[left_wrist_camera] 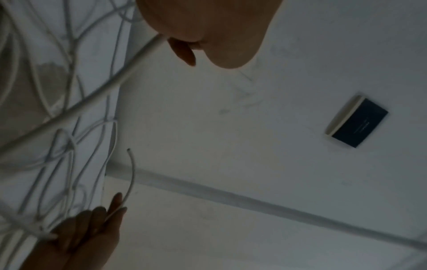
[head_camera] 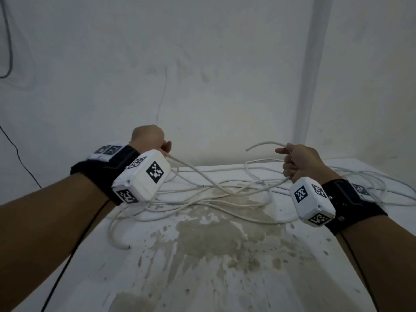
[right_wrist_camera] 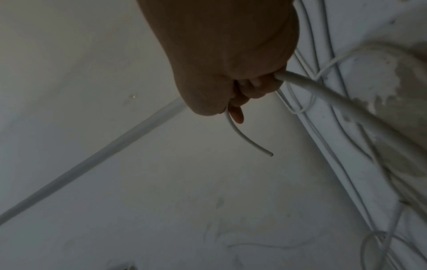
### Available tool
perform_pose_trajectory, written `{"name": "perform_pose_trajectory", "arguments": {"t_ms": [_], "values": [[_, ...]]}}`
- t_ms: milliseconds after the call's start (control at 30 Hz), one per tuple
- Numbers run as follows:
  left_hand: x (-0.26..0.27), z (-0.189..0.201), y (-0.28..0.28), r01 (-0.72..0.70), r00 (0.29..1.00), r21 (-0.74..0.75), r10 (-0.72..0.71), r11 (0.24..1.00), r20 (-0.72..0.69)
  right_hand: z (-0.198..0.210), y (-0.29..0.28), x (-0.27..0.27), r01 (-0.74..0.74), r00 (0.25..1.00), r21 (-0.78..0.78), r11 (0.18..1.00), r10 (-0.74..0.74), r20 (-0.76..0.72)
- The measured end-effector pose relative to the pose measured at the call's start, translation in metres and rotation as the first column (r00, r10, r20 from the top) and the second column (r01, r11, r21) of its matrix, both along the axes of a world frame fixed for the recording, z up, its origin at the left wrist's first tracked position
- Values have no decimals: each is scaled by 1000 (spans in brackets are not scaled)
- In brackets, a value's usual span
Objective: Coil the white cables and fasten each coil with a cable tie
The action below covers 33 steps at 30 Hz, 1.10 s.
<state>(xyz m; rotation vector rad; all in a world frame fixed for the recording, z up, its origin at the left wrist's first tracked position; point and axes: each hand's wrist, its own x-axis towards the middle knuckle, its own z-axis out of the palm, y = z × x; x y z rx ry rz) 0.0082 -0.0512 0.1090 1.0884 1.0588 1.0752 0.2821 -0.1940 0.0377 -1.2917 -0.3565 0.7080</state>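
Loose white cables (head_camera: 202,199) lie tangled across a stained white table (head_camera: 202,255). My left hand (head_camera: 149,138) is raised above the table's far left and grips one white cable (left_wrist_camera: 129,71) in a fist; the cable runs down toward the tangle. My right hand (head_camera: 295,161) is held up at the right, fist closed round a cable near its end. The free end (head_camera: 263,145) curves out to the left from that fist, and it also shows as a short tail (right_wrist_camera: 245,138) below the fingers. No cable tie is visible.
The table stands against a white wall (head_camera: 202,75) with a vertical conduit (head_camera: 313,70) at the right. A dark switch plate (left_wrist_camera: 357,121) sits on the wall. More cable loops (head_camera: 360,176) spread behind my right wrist. One loose cable end (head_camera: 126,246) lies near the table's front left.
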Motion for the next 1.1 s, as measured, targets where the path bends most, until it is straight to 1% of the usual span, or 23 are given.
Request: {"name": "perform_pose_trajectory", "arguments": {"t_ms": [33,100,167,233,300,367,433,467,500,567,600,633,667,700,767,800,833,867,900,933,1033,1100], "values": [[-3,0,3,33,994,41,-28,999,-104,-3,1,2,-13,1000,15,1000,13,10],[-4,0,7,68,970,118,-38,991,-241,-8,5,0,-80,997,92,993,81,-9],[0,-1,7,208,902,193,-112,959,-416,-8,11,-10,-179,983,159,971,184,-17],[4,0,8,353,825,297,-145,887,-547,-3,18,-23,-270,960,211,940,278,-12],[11,4,11,466,757,368,-147,805,-637,6,22,-35,-321,940,312,894,341,-10],[18,8,13,563,705,397,-171,725,-688,17,27,-46,-325,933,447,833,360,6],[25,11,14,637,683,424,-216,644,-698,28,33,-55,-325,934,530,783,354,50],[29,13,13,668,672,435,-238,604,-701,32,37,-58,-347,931,521,780,353,92],[32,15,11,693,663,447,-257,565,-703,36,41,-62,-382,923,470,795,355,149],[36,16,8,707,670,486,-268,513,-692,40,50,-70,-443,884,282,851,362,295],[38,17,8,691,693,516,-261,507,-672,40,55,-74,-440,860,187,879,352,369],[38,16,9,659,724,539,-251,524,-642,39,63,-76,-407,848,132,904,319,424],[37,14,11,612,765,554,-244,564,-596,39,70,-79,-342,858,128,931,254,446],[37,10,12,560,805,558,-243,612,-541,40,76,-77,-246,882,155,957,155,445],[30,-3,13,477,862,554,-240,682,-447,42,83,-68,-22,929,214,977,-59,365],[25,-12,13,454,877,551,-241,700,-416,43,83,-61,62,948,232,971,-130,292],[20,-21,14,435,888,549,-239,714,-393,45,81,-56,106,964,242,964,-160,213],[15,-29,14,413,899,549,-227,727,-376,46,78,-51,118,977,240,964,-156,147],[12,-36,17,384,909,553,-198,739,-367,46,77,-48,108,984,237,965,-137,111],[10,-40,19,350,919,562,-157,750,-363,46,75,-50,83,987,243,966,-113,114],[14,-38,25,256,938,604,-42,755,-345,47,76,-67,-17,968,310,950,-61,242],[17,-29,26,223,942,613,-7,758,-334,52,75,-79,-70,950,348,935,-44,310]]}}
